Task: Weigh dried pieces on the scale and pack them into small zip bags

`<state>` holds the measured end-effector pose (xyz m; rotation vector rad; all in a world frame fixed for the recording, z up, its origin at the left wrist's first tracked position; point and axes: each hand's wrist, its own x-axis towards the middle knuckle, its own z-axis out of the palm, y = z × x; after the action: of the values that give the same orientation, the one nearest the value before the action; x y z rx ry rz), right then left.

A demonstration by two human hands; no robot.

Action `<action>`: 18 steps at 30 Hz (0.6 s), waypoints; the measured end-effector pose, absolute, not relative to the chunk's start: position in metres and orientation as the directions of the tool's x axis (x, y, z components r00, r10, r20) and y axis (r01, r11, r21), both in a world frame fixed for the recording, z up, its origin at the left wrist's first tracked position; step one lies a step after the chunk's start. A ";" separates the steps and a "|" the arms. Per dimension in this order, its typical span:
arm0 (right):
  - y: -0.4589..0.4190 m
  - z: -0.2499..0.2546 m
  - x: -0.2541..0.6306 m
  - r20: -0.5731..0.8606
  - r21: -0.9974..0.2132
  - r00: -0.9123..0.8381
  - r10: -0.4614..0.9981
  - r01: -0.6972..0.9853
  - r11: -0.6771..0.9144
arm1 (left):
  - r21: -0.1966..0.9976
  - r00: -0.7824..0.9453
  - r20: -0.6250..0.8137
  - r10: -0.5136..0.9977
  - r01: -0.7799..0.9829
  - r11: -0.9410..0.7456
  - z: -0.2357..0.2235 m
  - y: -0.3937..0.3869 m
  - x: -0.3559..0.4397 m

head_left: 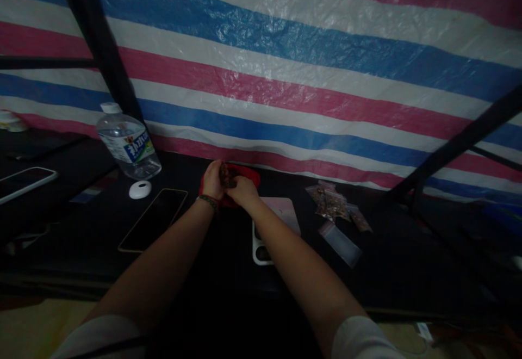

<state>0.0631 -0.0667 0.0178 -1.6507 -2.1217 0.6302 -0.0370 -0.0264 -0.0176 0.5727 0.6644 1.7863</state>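
My left hand [212, 180], with a braided bracelet at its wrist, curls around a small dark brown, grainy bundle [224, 175]; whether a clear bag encloses it is too dim to tell. Close against it, my right hand [243, 191] has its fingers bent in at the bundle, and what they pinch is hidden. Behind and under both hands lies a red container [251, 174], mostly covered by them. To the right are several small zip bags filled with brown bits [335, 205]. An unfilled-looking clear zip bag [340, 243] lies just in front of these.
A dark phone [155, 220] lies left of my forearms, near a white earbud case [140, 189] and a clear plastic bottle [129, 144]. Under my right forearm is a pale phone or case [285, 210]. A striped plastic sheet [285, 98] hangs behind the black table [228, 272].
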 end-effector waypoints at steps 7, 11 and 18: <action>-0.065 0.017 0.062 0.005 -0.546 -0.275 0.962 0.805 0.233 | 0.740 -0.321 0.104 0.941 -0.608 -0.289 -0.016 -0.029 -0.037; -0.064 0.015 0.061 0.044 -0.550 -0.284 0.958 0.793 0.260 | 0.744 -0.337 0.121 0.934 -0.592 -0.310 -0.017 -0.029 -0.037; -0.060 0.012 0.059 0.037 -0.574 -0.290 0.956 0.777 0.257 | 0.725 -0.362 0.127 0.923 -0.601 -0.336 -0.015 -0.029 -0.039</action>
<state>0.0593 -0.0605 0.0118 -1.5813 -2.1569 0.6493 -0.0388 -0.0293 -0.0154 0.6603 0.7163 1.8678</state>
